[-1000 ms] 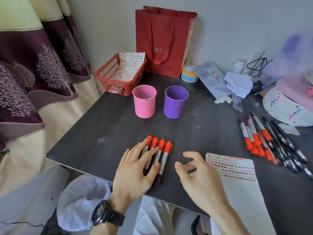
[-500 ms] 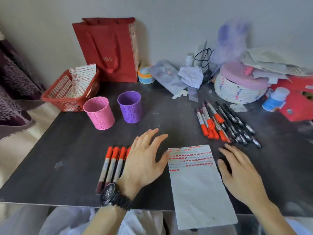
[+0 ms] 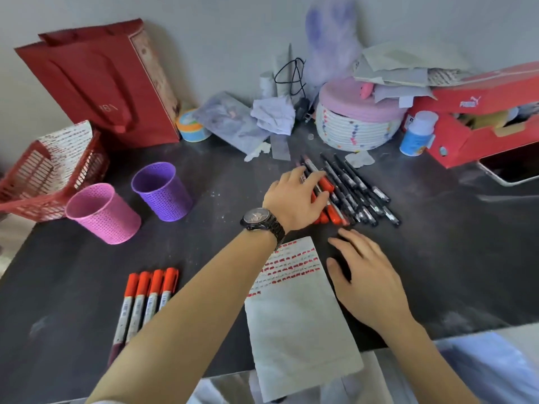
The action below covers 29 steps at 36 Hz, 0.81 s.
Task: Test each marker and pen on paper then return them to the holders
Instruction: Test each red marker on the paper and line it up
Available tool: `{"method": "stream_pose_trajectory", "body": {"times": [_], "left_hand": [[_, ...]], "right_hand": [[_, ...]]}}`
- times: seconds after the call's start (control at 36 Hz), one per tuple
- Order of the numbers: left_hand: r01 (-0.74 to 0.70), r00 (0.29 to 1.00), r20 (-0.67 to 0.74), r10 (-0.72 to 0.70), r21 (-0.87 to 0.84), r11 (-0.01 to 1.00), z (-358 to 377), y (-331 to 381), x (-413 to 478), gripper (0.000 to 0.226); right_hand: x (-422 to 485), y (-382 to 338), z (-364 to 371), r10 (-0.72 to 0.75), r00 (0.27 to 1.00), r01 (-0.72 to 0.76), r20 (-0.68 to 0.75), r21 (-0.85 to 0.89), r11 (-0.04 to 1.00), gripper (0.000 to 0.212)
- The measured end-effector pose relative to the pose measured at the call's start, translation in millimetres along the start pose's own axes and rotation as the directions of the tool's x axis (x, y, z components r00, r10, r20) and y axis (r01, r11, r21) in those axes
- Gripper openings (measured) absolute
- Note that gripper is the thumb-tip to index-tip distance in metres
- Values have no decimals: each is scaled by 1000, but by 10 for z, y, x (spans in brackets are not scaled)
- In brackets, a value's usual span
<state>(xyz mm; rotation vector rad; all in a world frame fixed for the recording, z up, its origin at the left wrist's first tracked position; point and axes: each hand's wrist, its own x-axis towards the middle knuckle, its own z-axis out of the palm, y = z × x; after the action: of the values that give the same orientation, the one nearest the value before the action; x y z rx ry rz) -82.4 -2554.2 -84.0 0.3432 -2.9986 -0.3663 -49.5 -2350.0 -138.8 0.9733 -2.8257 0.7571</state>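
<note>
My left hand (image 3: 294, 196), with a watch on its wrist, reaches across the dark table and its fingers curl over the red-capped markers (image 3: 331, 212) in a pile that also holds several black pens (image 3: 358, 188). My right hand (image 3: 367, 275) lies flat with relaxed fingers on the table, at the right edge of the test paper (image 3: 294, 310), which carries rows of red marks. Several more red-capped markers (image 3: 145, 295) lie side by side near the front left. The pink holder (image 3: 102, 214) and the purple holder (image 3: 162, 191) stand upright at the left.
A red mesh basket (image 3: 43, 173) with marked paper and a red gift bag (image 3: 102, 83) stand at the back left. Tape, crumpled tissue, a woven lidded basket (image 3: 355, 126), a small bottle (image 3: 417, 134) and a red shoe box (image 3: 481, 118) crowd the back right.
My left hand has left the row of markers at the front left and reached right over the paper onto the far pile. My right hand stayed beside the paper. The camera turned right.
</note>
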Motion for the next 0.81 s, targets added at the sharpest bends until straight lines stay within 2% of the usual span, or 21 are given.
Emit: {"method": "stream_pose_trajectory", "body": {"times": [0.06,0.17,0.22,0.39,0.56,0.67,0.72,0.75,0.81], "left_hand": [[-11,1000,10,10,51,999,47,31,115,55],[38,984,168,-56,105,994,103,79,269,60],[44,978,195,-69,128,991,132,106,267,61],[-34,998,49,25,189,981,137,182,118,41],[-28,998,-51,36,144,989,113,158,27,39],[34,983,-180,-32,7,999,66,104,-63,37],[139,954,-231,-190,-220,966,21,83,-120,36],[198,927,-228,-298,-375,905,-8,69,-148,35],[267,861,-173,-478,-647,714,-68,26,-207,32]], "right_hand": [[-1,12,11,-7,1000,7,-8,1,1000,39],[6,34,31,-11,1000,11,-13,5,1000,40],[10,45,38,-21,1000,22,-16,5,1000,40],[6,62,61,-35,998,36,-48,24,999,38],[17,57,53,-21,999,23,-28,42,999,38],[12,46,42,-11,1000,12,-19,47,999,38],[11,37,34,-3,1000,4,-26,58,998,38],[11,32,30,2,1000,0,-29,64,998,38],[4,25,22,7,1000,-5,-29,73,997,37]]}}
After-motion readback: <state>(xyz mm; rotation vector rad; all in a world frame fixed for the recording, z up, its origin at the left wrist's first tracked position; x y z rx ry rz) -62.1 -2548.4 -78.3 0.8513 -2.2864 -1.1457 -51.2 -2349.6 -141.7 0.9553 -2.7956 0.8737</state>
